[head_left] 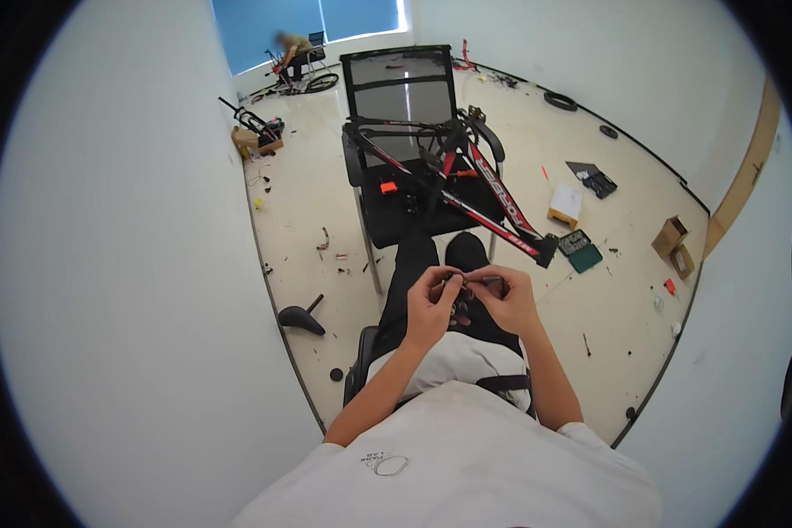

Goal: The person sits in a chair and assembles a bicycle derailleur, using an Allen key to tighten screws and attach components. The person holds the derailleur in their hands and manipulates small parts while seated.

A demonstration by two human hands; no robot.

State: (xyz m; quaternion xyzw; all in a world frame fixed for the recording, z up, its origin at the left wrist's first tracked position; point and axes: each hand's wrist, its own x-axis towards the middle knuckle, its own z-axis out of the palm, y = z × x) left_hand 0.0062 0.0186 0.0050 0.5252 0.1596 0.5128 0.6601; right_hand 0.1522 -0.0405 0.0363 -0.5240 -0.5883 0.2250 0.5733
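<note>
I sit on a chair with both hands raised over my lap. My left hand and my right hand pinch the two ends of a small dark bicycle part between their fingertips; its shape is too small to tell. In front of my knees a black and red bicycle frame lies across the seat of a black mesh office chair. A small orange piece rests on that seat beside the frame.
A black saddle lies on the floor at the left by the white wall. Open tool cases, cardboard boxes and small parts are scattered at the right. Tyres lie by the far wall. Another person works on a bicycle far back.
</note>
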